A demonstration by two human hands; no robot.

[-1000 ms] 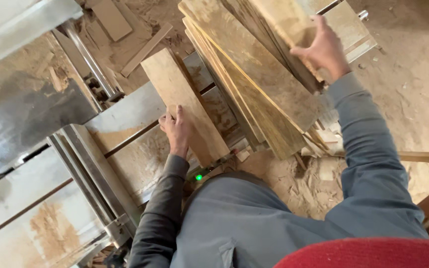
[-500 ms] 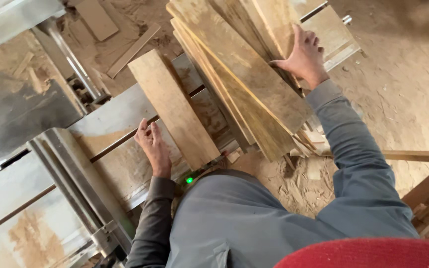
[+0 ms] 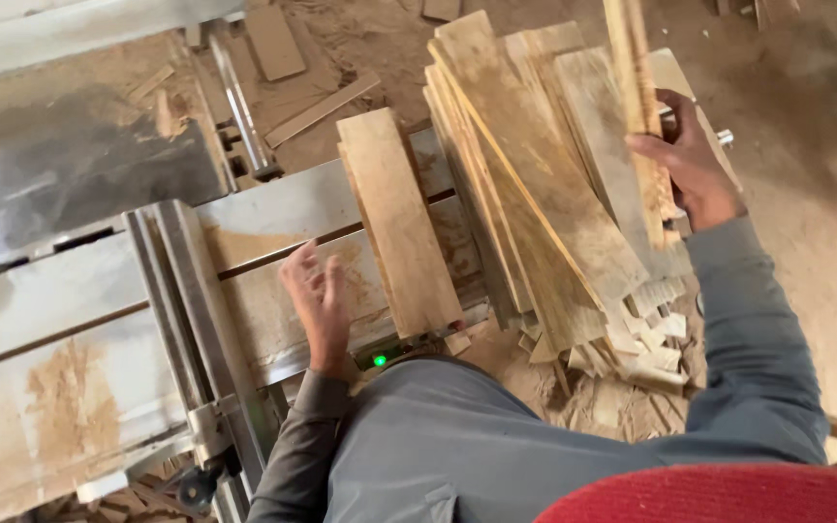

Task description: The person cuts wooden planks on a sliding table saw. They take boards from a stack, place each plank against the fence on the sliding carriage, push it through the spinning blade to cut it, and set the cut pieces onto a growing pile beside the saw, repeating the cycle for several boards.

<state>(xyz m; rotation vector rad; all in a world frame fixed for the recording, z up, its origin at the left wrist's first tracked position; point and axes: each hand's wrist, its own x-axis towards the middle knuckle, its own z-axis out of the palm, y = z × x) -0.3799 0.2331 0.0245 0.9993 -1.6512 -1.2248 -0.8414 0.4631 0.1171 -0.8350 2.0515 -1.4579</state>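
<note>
My right hand (image 3: 692, 167) grips a narrow wooden board (image 3: 636, 97) that stands nearly on edge above a leaning pile of boards (image 3: 535, 184). My left hand (image 3: 318, 300) hovers with fingers apart over the metal saw table (image 3: 273, 208), just left of a short stack of planks (image 3: 399, 223) that lies on the table. The left hand touches no plank. Both arms wear grey sleeves.
A metal fence rail (image 3: 186, 310) crosses the saw table left of my hand. A small green light (image 3: 378, 360) glows at the table's near edge. Offcuts (image 3: 651, 339) and sawdust lie under the pile. Loose boards (image 3: 275, 44) rest on the dusty floor beyond.
My left hand has come off the short planks and drifted left, fingers spread. My right hand has closed on one board in the pile and lifted it up on edge.
</note>
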